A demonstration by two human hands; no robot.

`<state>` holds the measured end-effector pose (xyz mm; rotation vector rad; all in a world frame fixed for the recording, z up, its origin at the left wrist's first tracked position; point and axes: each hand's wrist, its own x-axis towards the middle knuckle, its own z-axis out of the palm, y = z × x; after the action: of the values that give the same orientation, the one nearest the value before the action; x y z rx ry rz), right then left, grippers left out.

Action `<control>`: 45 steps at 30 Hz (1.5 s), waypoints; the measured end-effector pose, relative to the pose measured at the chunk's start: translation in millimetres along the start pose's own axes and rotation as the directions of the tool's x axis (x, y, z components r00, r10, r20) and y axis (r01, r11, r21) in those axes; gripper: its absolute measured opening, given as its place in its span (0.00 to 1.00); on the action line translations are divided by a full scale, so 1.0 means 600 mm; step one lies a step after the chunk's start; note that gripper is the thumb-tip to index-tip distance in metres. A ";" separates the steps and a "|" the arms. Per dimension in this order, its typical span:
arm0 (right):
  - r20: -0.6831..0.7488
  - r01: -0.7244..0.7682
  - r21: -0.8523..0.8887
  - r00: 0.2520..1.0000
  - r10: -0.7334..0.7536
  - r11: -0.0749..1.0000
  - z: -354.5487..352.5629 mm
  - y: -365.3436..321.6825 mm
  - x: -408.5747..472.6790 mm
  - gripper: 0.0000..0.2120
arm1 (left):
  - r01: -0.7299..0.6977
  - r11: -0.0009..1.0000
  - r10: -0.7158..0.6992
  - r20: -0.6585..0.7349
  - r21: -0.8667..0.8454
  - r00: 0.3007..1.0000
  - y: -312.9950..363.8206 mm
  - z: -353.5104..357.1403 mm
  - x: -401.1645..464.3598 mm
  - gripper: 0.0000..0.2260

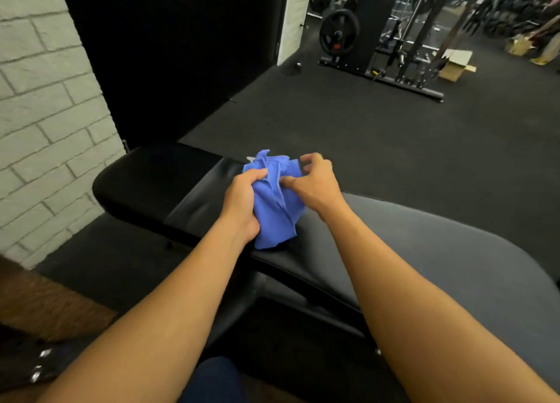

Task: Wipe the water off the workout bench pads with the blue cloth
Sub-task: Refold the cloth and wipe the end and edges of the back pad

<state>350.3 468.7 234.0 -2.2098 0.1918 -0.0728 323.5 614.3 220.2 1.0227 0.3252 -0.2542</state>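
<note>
The blue cloth [274, 202] is gripped and bunched between both hands, left hand [242, 201] and right hand [315, 184], above the bench pads [197, 196]; pressing down is judged next.

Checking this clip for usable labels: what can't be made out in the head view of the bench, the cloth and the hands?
- Water on the bench pads: no drops can be made out on the dark, shiny surface.
- Pad under the blue cloth: hidden by it and both hands.
- Right hand grip: thumb touches the cloth, fingertips blurred.
- Left hand fingers: buried in the folds.
- Bench frame: hidden below the arms.
</note>
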 end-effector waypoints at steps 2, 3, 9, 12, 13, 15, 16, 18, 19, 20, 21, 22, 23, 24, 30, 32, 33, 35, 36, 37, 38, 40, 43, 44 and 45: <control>-0.161 0.055 -0.010 0.985 -0.056 0.998 -0.005 0.004 -0.010 0.22 | 0.008 1.000 -0.008 0.003 0.023 1.000 -0.013 0.011 0.006 0.16; -0.175 0.082 0.072 0.982 -0.068 0.994 -0.006 0.006 -0.013 0.17 | 0.011 0.999 -0.011 -0.001 0.030 1.000 -0.017 0.017 0.003 0.12; 0.060 0.037 0.147 0.997 -0.046 0.988 0.013 -0.004 -0.008 0.10 | 0.053 0.990 -0.048 -0.043 0.132 0.998 -0.012 0.017 -0.001 0.13; 0.064 0.003 0.089 0.998 -0.009 0.996 0.024 -0.005 0.003 0.06 | 0.041 0.985 -0.033 -0.047 0.170 0.998 -0.007 0.004 0.005 0.16; 0.071 -0.019 0.086 0.997 0.012 0.996 0.026 -0.007 0.005 0.05 | 0.042 0.983 -0.033 -0.054 0.176 0.998 -0.007 0.001 0.008 0.16; 0.087 -0.046 0.097 0.995 0.038 0.994 0.029 -0.014 0.007 0.03 | 0.049 0.984 -0.038 -0.070 0.169 0.997 -0.005 -0.005 0.012 0.16; 0.093 -0.058 0.108 0.994 0.048 0.992 0.032 -0.017 0.009 0.02 | 0.051 0.986 -0.038 -0.082 0.157 0.996 -0.004 -0.008 0.015 0.16; 0.099 -0.072 0.118 0.993 0.061 0.990 0.040 -0.026 0.010 0.03 | 0.043 0.993 -0.032 -0.105 0.106 0.994 -0.001 -0.015 0.021 0.13; 0.099 -0.074 0.120 0.993 0.062 0.990 0.044 -0.030 0.010 0.03 | 0.031 0.997 -0.023 -0.119 0.073 0.993 0.001 -0.018 0.026 0.12; 0.096 -0.076 0.123 0.993 0.064 0.990 0.047 -0.034 0.009 0.04 | 0.013 0.999 -0.007 -0.134 0.043 0.991 0.003 -0.022 0.033 0.10; 0.087 -0.079 0.126 0.994 0.068 0.989 0.048 -0.037 0.006 0.04 | -0.007 1.000 0.011 -0.142 0.028 0.990 0.004 -0.024 0.039 0.10; 0.067 -0.087 0.133 0.995 0.079 0.987 0.044 -0.038 0.002 0.05 | -0.035 0.999 0.037 -0.127 0.022 0.991 0.005 -0.021 0.041 0.11; 0.040 -0.099 0.141 0.995 0.094 0.985 0.035 -0.037 -0.004 0.05 | -0.060 0.998 0.062 -0.097 0.026 0.993 0.003 -0.014 0.042 0.15; 0.013 -0.112 0.146 0.994 0.111 0.983 0.020 -0.033 -0.011 0.05 | -0.076 0.997 0.078 -0.062 0.028 0.995 -0.001 -0.002 0.037 0.21; -0.177 -0.183 0.194 0.960 0.217 0.964 -0.164 0.039 -0.101 0.02 | -0.186 0.963 0.137 0.238 0.196 0.961 -0.083 0.149 -0.043 0.34; -0.231 -0.211 0.219 0.937 0.260 0.953 -0.239 0.091 -0.158 0.01 | -0.224 0.932 0.120 0.342 0.284 0.932 -0.133 0.211 -0.086 0.35; -0.255 -0.227 0.226 0.925 0.283 0.947 -0.276 0.120 -0.192 0.02 | -0.230 0.918 0.094 0.388 0.322 0.917 -0.163 0.243 -0.111 0.35; -0.299 -0.265 0.253 0.893 0.336 0.931 -0.348 0.187 -0.266 0.03 | -0.228 0.901 0.031 0.469 0.369 0.882 -0.234 0.303 -0.169 0.32; -0.318 -0.280 0.275 0.876 0.362 0.920 -0.382 0.223 -0.303 0.03 | -0.217 0.895 -0.007 0.498 0.389 0.867 -0.271 0.331 -0.199 0.28; -0.337 -0.290 0.296 0.860 0.384 0.910 -0.414 0.257 -0.341 0.03 | -0.194 0.890 -0.053 0.516 0.413 0.855 -0.307 0.357 -0.231 0.23; -0.355 -0.299 0.305 0.845 0.399 0.904 -0.446 0.291 -0.378 0.03 | -0.160 0.883 -0.107 0.521 0.442 0.847 -0.341 0.381 -0.262 0.18; -0.382 -0.319 0.297 0.824 0.419 0.900 -0.504 0.355 -0.444 0.03 | -0.103 0.864 -0.200 0.525 0.492 0.828 -0.405 0.422 -0.316 0.10; -0.417 -0.342 0.319 0.787 0.455 0.884 -0.577 0.431 -0.530 0.03 | -0.096 0.845 -0.241 0.535 0.526 0.810 -0.482 0.467 -0.377 0.06; -0.437 -0.347 0.332 0.767 0.469 0.877 -0.597 0.451 -0.552 0.03 | -0.112 0.842 -0.237 0.548 0.528 0.802 -0.502 0.480 -0.392 0.06; -0.457 -0.355 0.338 0.747 0.482 0.872 -0.615 0.466 -0.571 0.03 | -0.129 0.838 -0.234 0.564 0.529 0.792 -0.519 0.492 -0.406 0.07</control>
<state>-63.6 68.3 238.6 -1.8131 0.9466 -0.4370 31.0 217.4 208.5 1.4297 -0.3462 -0.7492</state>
